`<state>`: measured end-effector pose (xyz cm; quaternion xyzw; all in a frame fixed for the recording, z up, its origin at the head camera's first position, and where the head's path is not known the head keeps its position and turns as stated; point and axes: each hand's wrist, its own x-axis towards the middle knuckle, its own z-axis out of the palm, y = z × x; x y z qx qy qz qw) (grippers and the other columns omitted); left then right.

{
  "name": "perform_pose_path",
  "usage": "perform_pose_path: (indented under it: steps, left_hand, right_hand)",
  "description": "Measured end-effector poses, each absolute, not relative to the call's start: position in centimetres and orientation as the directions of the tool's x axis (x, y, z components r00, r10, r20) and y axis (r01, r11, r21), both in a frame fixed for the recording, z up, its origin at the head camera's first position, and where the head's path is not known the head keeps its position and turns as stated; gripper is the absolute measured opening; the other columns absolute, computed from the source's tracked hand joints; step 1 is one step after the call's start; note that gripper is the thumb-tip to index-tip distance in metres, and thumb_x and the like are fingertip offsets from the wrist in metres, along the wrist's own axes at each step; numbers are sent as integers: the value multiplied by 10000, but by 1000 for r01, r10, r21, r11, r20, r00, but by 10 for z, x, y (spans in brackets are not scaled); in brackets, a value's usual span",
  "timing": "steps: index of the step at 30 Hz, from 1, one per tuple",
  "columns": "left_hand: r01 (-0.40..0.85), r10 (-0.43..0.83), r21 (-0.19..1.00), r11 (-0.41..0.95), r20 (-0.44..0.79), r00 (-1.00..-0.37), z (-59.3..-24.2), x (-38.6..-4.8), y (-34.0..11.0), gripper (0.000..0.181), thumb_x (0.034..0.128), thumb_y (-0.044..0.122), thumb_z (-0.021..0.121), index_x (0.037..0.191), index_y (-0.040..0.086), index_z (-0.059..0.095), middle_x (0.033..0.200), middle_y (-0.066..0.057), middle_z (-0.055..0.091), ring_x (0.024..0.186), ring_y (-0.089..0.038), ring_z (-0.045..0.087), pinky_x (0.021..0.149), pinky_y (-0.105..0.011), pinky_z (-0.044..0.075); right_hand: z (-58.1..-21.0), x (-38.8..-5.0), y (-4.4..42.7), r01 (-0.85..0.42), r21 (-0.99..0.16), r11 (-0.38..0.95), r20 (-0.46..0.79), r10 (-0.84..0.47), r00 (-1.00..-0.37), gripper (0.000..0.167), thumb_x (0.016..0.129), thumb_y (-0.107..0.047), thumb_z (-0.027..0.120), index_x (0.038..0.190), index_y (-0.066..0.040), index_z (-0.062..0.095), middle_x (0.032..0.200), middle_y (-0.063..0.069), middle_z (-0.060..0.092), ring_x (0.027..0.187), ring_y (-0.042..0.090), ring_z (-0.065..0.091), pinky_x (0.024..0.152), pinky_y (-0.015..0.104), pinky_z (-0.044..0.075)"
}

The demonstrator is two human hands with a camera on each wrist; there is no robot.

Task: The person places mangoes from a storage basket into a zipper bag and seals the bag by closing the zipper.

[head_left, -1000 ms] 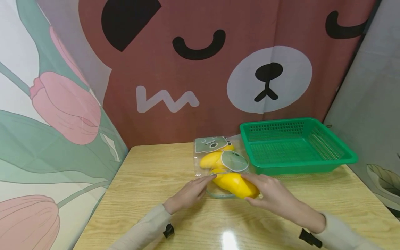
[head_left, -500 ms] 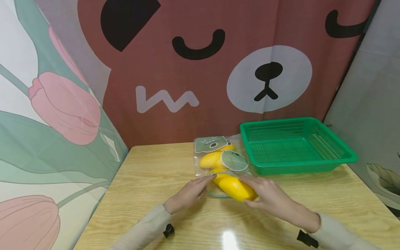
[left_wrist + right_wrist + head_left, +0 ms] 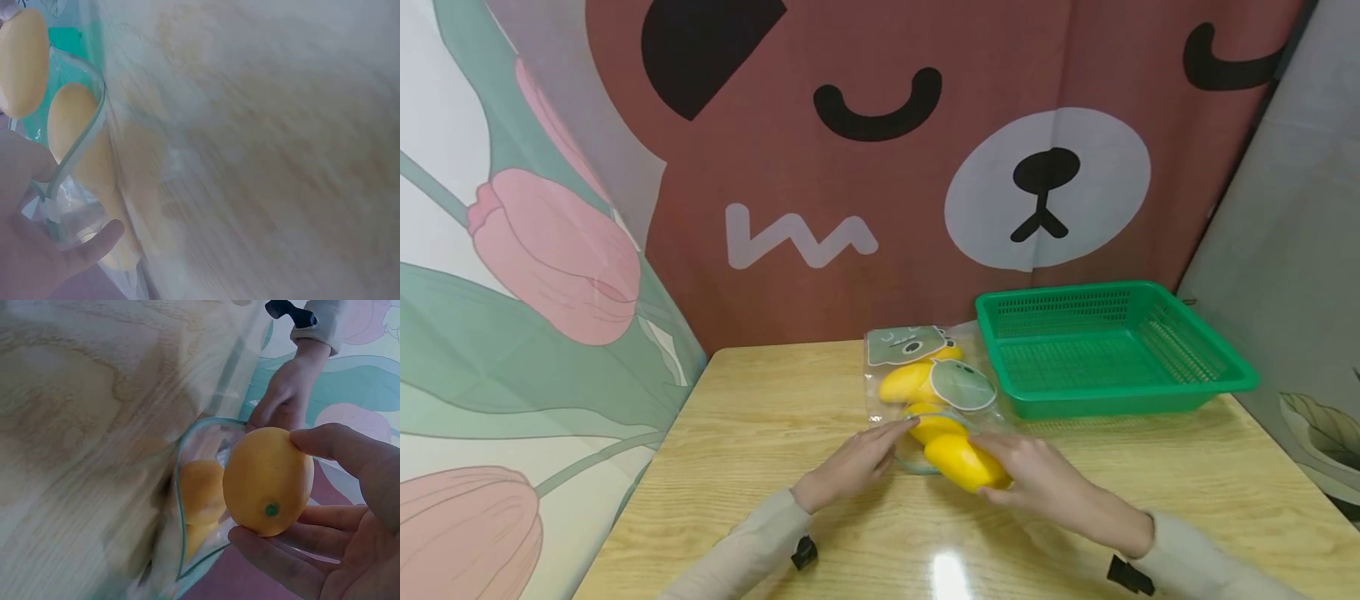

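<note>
My right hand point(image 3: 1045, 483) grips a yellow mango point(image 3: 964, 464) between thumb and fingers, just in front of the mouth of a clear plastic bag point(image 3: 964, 387). A small green stem spot shows on the end of this mango point(image 3: 265, 481) in the right wrist view. My left hand point(image 3: 853, 471) holds the left edge of the bag's mouth, which stands open; the right wrist view partly hides its fingertips behind the mango. Several more yellow mangoes point(image 3: 904, 383) lie inside the bag, one close to its opening. Green cartoon prints cover part of them.
At the right of the wooden table point(image 3: 745, 433) stands a green plastic basket point(image 3: 1120, 400) with perforated sides, right beside the bag. A curtain with a bear print point(image 3: 880, 292) hangs behind the table's back edge.
My right hand has moved a little to the left and nearer to me with the mango, uncovering more of the mango in the bag's mouth. My left hand stays at the bag's edge.
</note>
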<state>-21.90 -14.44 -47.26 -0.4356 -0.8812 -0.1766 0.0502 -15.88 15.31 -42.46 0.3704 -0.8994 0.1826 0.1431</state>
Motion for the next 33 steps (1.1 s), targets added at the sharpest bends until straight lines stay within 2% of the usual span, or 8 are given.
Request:
perform_pose_path:
  steps: [9, 20, 33]
  left_hand:
    - [798, 753, 266, 540, 270, -600, -473, -221, -145, 667, 930, -86, 557, 1534, 78, 327, 1533, -75, 409, 1364, -208, 433, 1126, -321, 363]
    - [812, 762, 255, 524, 285, -582, -476, -221, -146, 652, 934, -84, 554, 1528, 73, 336, 1514, -84, 437, 1349, -210, 452, 1108, -322, 391]
    - [820, 762, 248, 516, 306, -572, -477, -221, -147, 665, 913, -96, 567, 1519, 71, 350, 1480, -102, 478, 1316, -218, 491, 1070, -325, 441]
  right_hand:
    - [-435, -162, 149, -739, -175, 651, 403, -637, -657, 595, 695, -230, 865, 1174, 53, 655, 1117, 181, 696, 944, 329, 688, 786, 464, 599]
    - [-437, -163, 143, -705, -180, 686, 348, -626, -698, 590, 714, -243, 860, 1179, 58, 659, 1129, 216, 685, 935, 361, 681, 755, 465, 605]
    - [-441, -163, 133, -663, -120, 739, 364, -588, -722, 604, 735, -308, 859, 1172, 61, 665, 1109, 204, 694, 912, 346, 686, 696, 439, 614]
